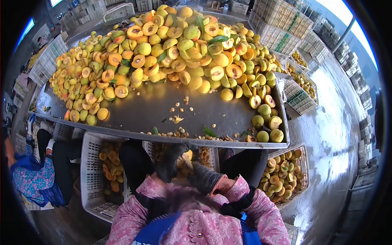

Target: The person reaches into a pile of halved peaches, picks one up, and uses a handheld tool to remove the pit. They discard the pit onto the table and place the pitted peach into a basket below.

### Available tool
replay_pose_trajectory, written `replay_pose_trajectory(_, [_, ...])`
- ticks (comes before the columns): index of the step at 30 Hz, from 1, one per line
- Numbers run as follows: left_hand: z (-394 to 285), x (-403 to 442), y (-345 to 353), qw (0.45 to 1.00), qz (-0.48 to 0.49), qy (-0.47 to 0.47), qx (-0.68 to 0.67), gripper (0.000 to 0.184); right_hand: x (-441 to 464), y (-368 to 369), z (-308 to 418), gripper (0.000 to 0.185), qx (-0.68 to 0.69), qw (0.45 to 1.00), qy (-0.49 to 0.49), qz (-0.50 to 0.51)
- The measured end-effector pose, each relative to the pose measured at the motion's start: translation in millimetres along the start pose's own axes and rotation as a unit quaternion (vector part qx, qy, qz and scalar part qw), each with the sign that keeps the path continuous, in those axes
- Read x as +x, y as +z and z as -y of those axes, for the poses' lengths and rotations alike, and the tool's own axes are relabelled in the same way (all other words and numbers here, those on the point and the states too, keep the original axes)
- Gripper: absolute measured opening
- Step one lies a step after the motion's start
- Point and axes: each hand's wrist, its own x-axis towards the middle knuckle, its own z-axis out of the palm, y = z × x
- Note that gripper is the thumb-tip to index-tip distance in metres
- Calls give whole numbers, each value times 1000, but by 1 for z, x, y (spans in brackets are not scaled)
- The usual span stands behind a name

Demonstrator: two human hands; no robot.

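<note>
In front of my lap, my left hand, in a dark glove, is closed around a yellow peach. My right hand, in a grey knitted glove, is closed just beside it. From its fingers a thin tool reaches to the fruit; its exact kind is too small to make out. Both hands are below the near rim of a metal table. Under them, a crate of cut peach halves shows partly between my knees.
A large heap of whole and halved peaches covers the table's far side, with loose pits along its near edge. Crates with fruit stand left and right of my legs. Another person sits at left. Stacked crates stand behind.
</note>
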Motion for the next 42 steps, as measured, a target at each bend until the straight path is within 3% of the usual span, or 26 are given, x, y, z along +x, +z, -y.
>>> replay_pose_trajectory(1, [0, -1, 0, 1000, -6, -13, 0, 38, 1, 1, -5, 30, 2, 1000, 0, 11])
replay_pose_trajectory(2, [-1, -3, 2, 1000, -12, -25, 1, 38, 2, 1, -9, 30, -125, 989, -41, 63])
replay_pose_trajectory(4, [-2, -4, 4, 999, -21, -46, 3, 36, 5, -1, -15, 28, -371, 907, -119, 160])
replay_pose_trajectory(6, [-2, -4, 6, 998, -28, -61, 7, 34, 1, 3, -14, 27, -57, 993, -32, 98])
replay_pose_trajectory(9, [-35, 9, 5, 925, -67, -193, -319, 32, -3, 4, -6, 27, 213, 974, 61, 53])
replay_pose_trajectory(11, [-35, 9, 9, 936, -90, -165, -298, 33, -4, 2, 5, 26, 395, 906, 142, 45])
replay_pose_trajectory(13, [-32, 4, 13, 943, -112, -154, -274, 33, -5, -2, 15, 24, 623, 740, 250, 39])
replay_pose_trajectory(15, [-24, -2, 17, 947, -133, -157, -246, 32, -2, -2, 15, 22, 531, 809, 250, 37])
replay_pose_trajectory(16, [-19, -4, 20, 926, -133, -179, -305, 32, -2, -2, 16, 20, 482, 839, 250, 37])
replay_pose_trajectory(18, [-10, -4, 22, 874, -129, -216, -416, 31, -4, -7, 13, 21, 545, 793, 269, 52])
replay_pose_trajectory(19, [-9, -7, 22, 876, -118, -228, -408, 31, -6, -6, 11, 21, 577, 766, 279, 59])
replay_pose_trajectory(21, [-11, -13, 21, 881, -97, -250, -390, 31, -12, 4, 16, 24, 488, 844, 223, 1])
replay_pose_trajectory(24, [-54, 5, 19, 920, -134, -162, -331, 33, -18, 15, -17, 29, 321, 943, 88, 16])
replay_pose_trajectory(26, [-51, 10, 26, 867, -153, -228, -416, 33, -19, 15, -27, 31, 302, 951, 58, 36])
replay_pose_trajectory(27, [-50, 15, 27, 837, -162, -257, -456, 34, -18, 13, -25, 32, 345, 935, 81, 32])
replay_pose_trajectory(29, [-54, 13, 26, 852, -142, -238, -444, 35, -22, 15, -19, 32, 487, 863, 134, 18])
replay_pose_trajectory(31, [-43, 5, 30, 888, -125, -217, -386, 37, -24, 14, -9, 32, 658, 730, 185, -4])
replay_pose_trajectory(33, [-17, -4, 38, 936, -109, -186, -277, 39, -22, 12, 4, 27, 628, 755, 186, -27])
replay_pose_trajectory(37, [-44, 3, 29, 870, -188, -171, -421, 35, -24, -5, 26, 25, 651, 734, 190, -40])
replay_pose_trajectory(38, [-61, 11, 20, 840, -229, -191, -453, 34, -27, -6, 24, 28, 630, 756, 174, -38])
replay_pose_trajectory(39, [-73, 17, -3, 868, -229, -157, -411, 34, -31, -6, 21, 30, 607, 778, 156, -37])
replay_pose_trajectory(40, [-68, 16, -25, 852, -248, -145, -437, 35, -34, -9, 20, 32, 583, 800, 136, -36])
replay_pose_trajectory(41, [-63, 14, -48, 835, -266, -131, -463, 35, -35, -20, 28, 35, 610, 782, 128, 14])
replay_pose_trajectory(42, [-51, 7, -72, 765, -299, -140, -554, 36, -35, -20, 20, 35, 580, 798, 161, -1])
